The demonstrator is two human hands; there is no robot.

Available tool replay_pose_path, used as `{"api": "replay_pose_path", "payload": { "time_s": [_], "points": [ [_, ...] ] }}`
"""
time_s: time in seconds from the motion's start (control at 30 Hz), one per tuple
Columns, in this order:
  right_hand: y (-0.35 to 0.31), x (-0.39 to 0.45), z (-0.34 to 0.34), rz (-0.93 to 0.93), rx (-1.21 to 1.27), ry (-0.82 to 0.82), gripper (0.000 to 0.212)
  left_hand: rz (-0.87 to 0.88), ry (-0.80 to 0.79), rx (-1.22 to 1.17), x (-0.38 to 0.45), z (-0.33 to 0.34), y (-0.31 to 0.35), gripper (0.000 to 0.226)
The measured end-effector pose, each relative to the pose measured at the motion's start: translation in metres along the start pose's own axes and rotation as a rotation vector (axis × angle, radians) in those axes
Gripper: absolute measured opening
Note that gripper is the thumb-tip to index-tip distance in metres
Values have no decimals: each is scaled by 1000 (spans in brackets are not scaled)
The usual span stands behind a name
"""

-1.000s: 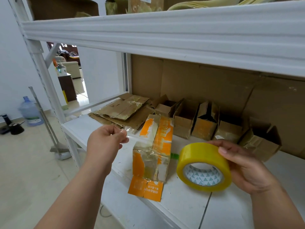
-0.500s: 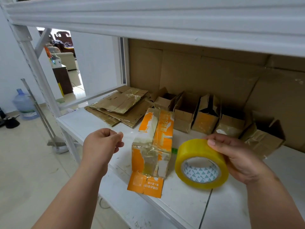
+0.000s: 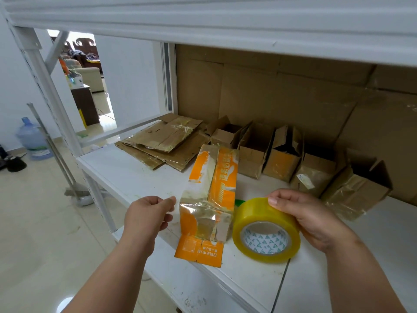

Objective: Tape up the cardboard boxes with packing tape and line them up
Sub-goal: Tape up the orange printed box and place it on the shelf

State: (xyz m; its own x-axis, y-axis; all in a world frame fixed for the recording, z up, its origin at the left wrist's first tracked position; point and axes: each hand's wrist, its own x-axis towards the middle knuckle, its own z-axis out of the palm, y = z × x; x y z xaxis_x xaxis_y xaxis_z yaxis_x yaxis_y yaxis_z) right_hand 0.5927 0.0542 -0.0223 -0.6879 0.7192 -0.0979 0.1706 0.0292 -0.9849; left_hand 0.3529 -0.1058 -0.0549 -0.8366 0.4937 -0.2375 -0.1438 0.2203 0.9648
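An orange and white cardboard box (image 3: 212,195) lies on the white shelf (image 3: 126,168), with one orange flap hanging over the front edge. Right of it, my right hand (image 3: 306,215) grips a yellow roll of packing tape (image 3: 266,231) that rests at the box's near end. My left hand (image 3: 149,213) hovers just left of the box and pinches the clear free end of the tape between thumb and fingers. The clear strip itself is hard to see.
Several open brown boxes (image 3: 284,152) stand in a row along the cardboard back wall. Flattened cardboard (image 3: 164,141) is stacked at the back left. The upper shelf beam (image 3: 203,21) hangs close overhead. A water bottle (image 3: 33,141) and a broom stand on the floor at left.
The camera has tilted down and moved closer. My right hand has lowered the tape roll toward the shelf beside the box. My left hand has drifted slightly nearer the box.
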Motion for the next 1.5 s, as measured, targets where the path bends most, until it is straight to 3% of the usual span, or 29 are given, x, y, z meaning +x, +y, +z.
{"api": "replay_pose_path", "payload": {
  "time_s": [0.33,0.43,0.53,0.7,0.8,0.9,1.0,1.1,1.2,1.33,1.5],
  "points": [
    [7,-1,5,30,28,55,18,-142,-141,-9,-2,1,-5,23],
    [8,-2,7,33,39,68,17,-47,-124,-32,-3,4,-7,13],
    [10,-3,8,26,37,78,26,58,-140,-32,-3,9,-4,21],
    [12,-5,8,36,-8,97,13,162,-135,188,-5,3,15,21],
    [13,-4,10,50,-51,143,16,292,-166,648,-11,10,34,46],
    [14,-1,13,64,-151,205,21,328,-146,930,-10,18,41,63],
    [10,0,18,39,-272,249,21,358,-112,837,-7,21,33,66],
    [0,0,28,-70,-449,317,24,641,-65,722,-8,24,18,42],
    [-9,0,46,-254,-660,297,26,899,-66,791,-6,27,9,16],
    [-12,0,64,-321,-971,124,26,882,-112,797,-3,23,0,33],
    [-21,-1,67,-276,-1113,68,34,845,-209,731,2,16,-9,56]
  ]
}}
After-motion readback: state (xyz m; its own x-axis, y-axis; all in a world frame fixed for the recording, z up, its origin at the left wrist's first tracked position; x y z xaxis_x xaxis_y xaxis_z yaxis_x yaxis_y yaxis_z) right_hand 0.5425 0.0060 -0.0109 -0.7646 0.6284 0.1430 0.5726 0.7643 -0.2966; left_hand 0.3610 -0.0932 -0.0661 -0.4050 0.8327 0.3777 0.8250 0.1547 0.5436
